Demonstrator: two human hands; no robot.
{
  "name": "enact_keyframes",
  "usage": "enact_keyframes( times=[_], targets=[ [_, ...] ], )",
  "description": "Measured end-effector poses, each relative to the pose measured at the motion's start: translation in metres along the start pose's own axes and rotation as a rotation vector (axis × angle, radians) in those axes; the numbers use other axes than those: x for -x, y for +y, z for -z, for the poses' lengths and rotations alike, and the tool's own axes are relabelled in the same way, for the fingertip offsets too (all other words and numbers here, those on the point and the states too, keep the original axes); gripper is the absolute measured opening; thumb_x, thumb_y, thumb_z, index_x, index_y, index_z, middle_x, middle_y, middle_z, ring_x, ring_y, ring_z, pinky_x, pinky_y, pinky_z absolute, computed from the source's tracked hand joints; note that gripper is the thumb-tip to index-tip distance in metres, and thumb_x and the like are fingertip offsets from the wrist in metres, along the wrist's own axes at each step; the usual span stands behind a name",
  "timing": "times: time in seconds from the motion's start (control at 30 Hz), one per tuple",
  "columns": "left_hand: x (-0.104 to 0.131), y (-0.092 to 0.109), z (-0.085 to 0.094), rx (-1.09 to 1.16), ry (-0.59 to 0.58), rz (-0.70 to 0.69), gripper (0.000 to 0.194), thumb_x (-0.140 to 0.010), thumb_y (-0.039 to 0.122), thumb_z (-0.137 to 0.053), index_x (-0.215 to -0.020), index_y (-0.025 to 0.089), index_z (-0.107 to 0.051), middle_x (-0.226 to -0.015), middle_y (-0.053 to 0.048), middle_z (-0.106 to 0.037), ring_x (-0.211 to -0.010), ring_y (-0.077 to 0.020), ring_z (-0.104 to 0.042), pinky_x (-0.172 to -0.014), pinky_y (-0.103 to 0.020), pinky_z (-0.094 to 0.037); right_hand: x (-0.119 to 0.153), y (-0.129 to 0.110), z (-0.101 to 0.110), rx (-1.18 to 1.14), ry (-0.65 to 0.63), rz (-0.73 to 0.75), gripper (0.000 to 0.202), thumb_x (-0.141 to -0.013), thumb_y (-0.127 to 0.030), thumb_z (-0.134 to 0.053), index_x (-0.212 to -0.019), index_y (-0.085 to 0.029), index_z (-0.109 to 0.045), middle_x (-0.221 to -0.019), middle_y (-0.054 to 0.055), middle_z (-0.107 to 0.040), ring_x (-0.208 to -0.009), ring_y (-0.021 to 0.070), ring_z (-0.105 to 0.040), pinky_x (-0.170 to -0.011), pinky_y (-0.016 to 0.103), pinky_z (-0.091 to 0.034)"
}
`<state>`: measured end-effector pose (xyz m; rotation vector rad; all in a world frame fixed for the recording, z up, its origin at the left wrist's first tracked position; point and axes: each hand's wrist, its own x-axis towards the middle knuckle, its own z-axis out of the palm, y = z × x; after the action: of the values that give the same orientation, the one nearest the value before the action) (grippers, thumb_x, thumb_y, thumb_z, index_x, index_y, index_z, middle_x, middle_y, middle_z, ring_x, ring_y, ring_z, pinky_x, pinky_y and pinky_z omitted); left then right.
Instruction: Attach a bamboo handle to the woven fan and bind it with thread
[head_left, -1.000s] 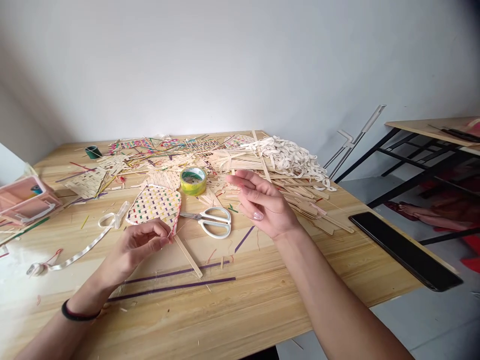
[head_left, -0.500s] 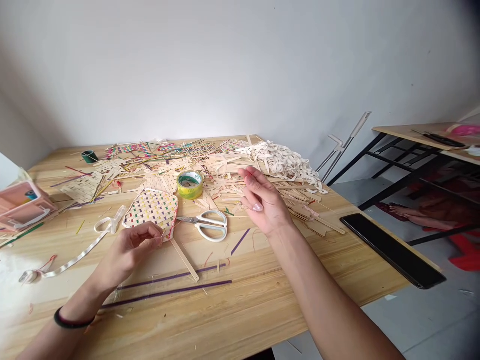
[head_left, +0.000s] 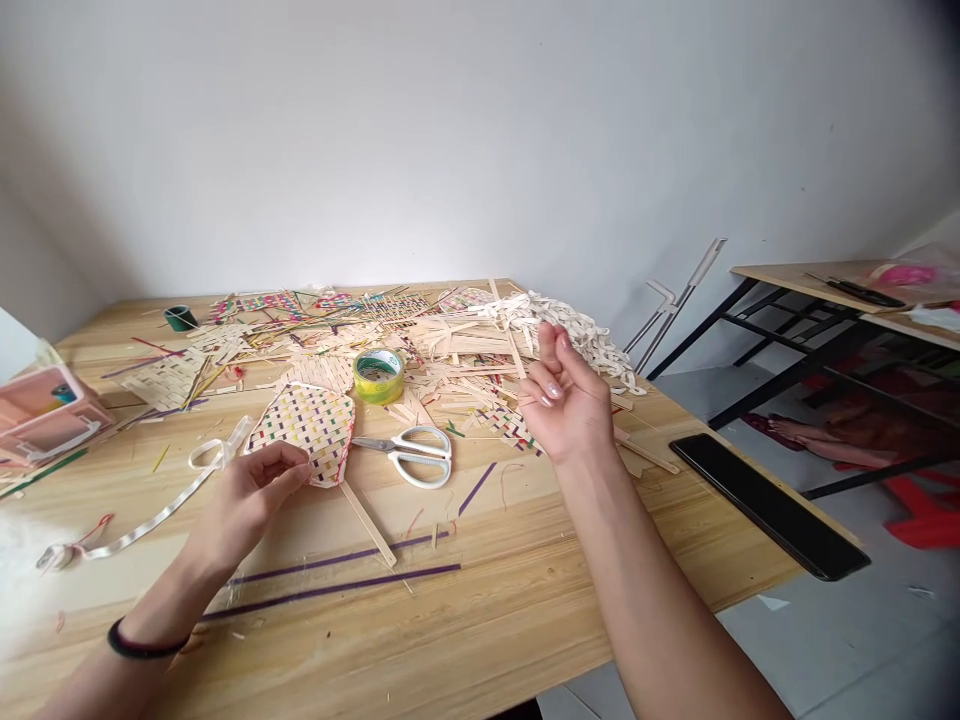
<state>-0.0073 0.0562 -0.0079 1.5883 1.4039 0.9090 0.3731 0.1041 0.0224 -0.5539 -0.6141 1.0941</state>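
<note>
A small woven fan (head_left: 304, 425) with coloured checks, a white border and red stitching along its right edge lies on the table, its flat wooden handle (head_left: 369, 525) toward me. My left hand (head_left: 251, 500) is at the fan's lower left part, thumb and forefinger pinched together; whatever is between them is too fine to make out. My right hand (head_left: 570, 395) is raised over the table's right side, thumb and fingers closed in a pinch, with no visible object in them. White-handled scissors (head_left: 421, 457) lie right of the fan, their tip near its edge.
A tape roll (head_left: 379, 377) stands behind the scissors. Woven pieces and loose strips (head_left: 457, 340) cover the back, beside a white ribbon heap (head_left: 592, 335). Purple strips (head_left: 337, 590) lie in front. A black phone (head_left: 765, 505) is at the right edge, a pink box (head_left: 52, 415) at left.
My right hand has moved to the right, away from the fan. My left hand has shifted slightly left, off the fan's red-stitched edge. The fan stays in place.
</note>
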Motion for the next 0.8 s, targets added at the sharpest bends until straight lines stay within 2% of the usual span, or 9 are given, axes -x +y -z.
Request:
enact_keyframes(
  times=[0.1,0.2,0.33,0.4,0.5,0.6,0.67,0.73,0.8],
  targets=[
    [0.000,-0.001,0.000,0.003,0.032,0.012,0.046,-0.083,0.068,-0.079,-0.082,0.022,-0.079,-0.083,-0.006,-0.075,-0.081,-0.0258,-0.064,-0.070,-0.033,-0.047,0.003,0.001,-0.004,0.034,-0.019,0.030,0.015,-0.080,-0.023,-0.089,-0.091,-0.028,-0.080,-0.109,-0.003,-0.088,-0.044,0.0045,-0.036,-0.038,0.019,-0.033],
    [-0.001,0.001,0.000,0.030,0.089,-0.002,0.042,-0.080,0.064,-0.081,-0.083,0.022,-0.080,-0.092,-0.007,-0.079,-0.089,-0.0284,-0.068,-0.077,-0.035,-0.053,0.014,0.011,-0.017,0.119,-0.116,-0.026,0.020,-0.075,-0.024,-0.089,-0.093,-0.027,-0.081,-0.103,-0.001,-0.089,-0.043,0.0040,-0.037,-0.038,0.019,-0.029],
    [-0.002,0.003,0.003,0.042,0.231,-0.095,0.037,-0.081,0.057,-0.083,-0.068,0.023,-0.076,-0.120,-0.010,-0.080,-0.117,-0.0346,-0.069,-0.091,-0.038,-0.055,0.037,0.031,-0.037,0.174,-0.332,-0.199,0.020,-0.077,-0.032,-0.082,-0.095,-0.023,-0.080,-0.097,0.005,-0.089,-0.040,0.0054,-0.038,-0.039,0.022,-0.027],
    [0.001,0.005,0.004,0.080,0.235,-0.152,0.036,-0.085,0.053,-0.084,-0.065,0.024,-0.075,-0.127,-0.010,-0.079,-0.134,-0.0378,-0.064,-0.097,-0.039,-0.054,0.048,0.039,-0.043,0.181,-0.434,-0.267,0.019,-0.079,-0.035,-0.079,-0.093,-0.022,-0.078,-0.093,0.006,-0.088,-0.040,0.0066,-0.039,-0.040,0.024,-0.026],
    [0.009,0.012,0.000,0.198,0.058,-0.196,0.030,-0.089,0.049,-0.084,-0.071,0.026,-0.079,-0.122,-0.012,-0.080,-0.148,-0.0404,-0.055,-0.104,-0.043,-0.051,0.063,0.051,-0.047,0.178,-0.601,-0.388,0.019,-0.084,-0.038,-0.076,-0.093,-0.021,-0.077,-0.090,0.007,-0.088,-0.039,0.0075,-0.042,-0.040,0.025,-0.028],
    [0.019,0.021,-0.009,0.316,-0.207,-0.169,0.031,-0.093,0.050,-0.085,-0.074,0.026,-0.081,-0.095,-0.013,-0.078,-0.150,-0.0415,-0.054,-0.108,-0.047,-0.050,0.074,0.063,-0.047,0.143,-0.763,-0.498,0.022,-0.088,-0.040,-0.076,-0.098,-0.020,-0.078,-0.097,0.007,-0.088,-0.039,0.0067,-0.045,-0.040,0.024,-0.031],
    [0.026,0.025,-0.015,0.381,-0.347,-0.128,0.032,-0.094,0.051,-0.085,-0.076,0.025,-0.081,-0.088,-0.012,-0.076,-0.136,-0.0398,-0.064,-0.105,-0.047,-0.052,0.079,0.068,-0.046,0.142,-0.846,-0.554,0.025,-0.092,-0.042,-0.077,-0.102,-0.020,-0.078,-0.102,0.009,-0.089,-0.040,0.0064,-0.048,-0.040,0.023,-0.033],
    [0.030,0.027,-0.019,0.425,-0.441,-0.083,0.033,-0.093,0.050,-0.087,-0.078,0.023,-0.079,-0.091,-0.010,-0.076,-0.108,-0.0326,-0.072,-0.092,-0.042,-0.055,0.082,0.071,-0.045,0.148,-0.904,-0.596,0.028,-0.094,-0.044,-0.077,-0.106,-0.019,-0.077,-0.106,0.011,-0.088,-0.041,0.0063,-0.051,-0.041,0.023,-0.036],
    [0.033,0.028,-0.022,0.441,-0.477,-0.059,0.031,-0.094,0.048,-0.086,-0.081,0.022,-0.079,-0.089,-0.008,-0.074,-0.084,-0.0235,-0.068,-0.079,-0.035,-0.053,0.084,0.070,-0.045,0.140,-0.939,-0.622,0.029,-0.096,-0.044,-0.077,-0.108,-0.018,-0.076,-0.109,0.012,-0.088,-0.042,0.0065,-0.054,-0.043,0.022,-0.040]
  ],
)
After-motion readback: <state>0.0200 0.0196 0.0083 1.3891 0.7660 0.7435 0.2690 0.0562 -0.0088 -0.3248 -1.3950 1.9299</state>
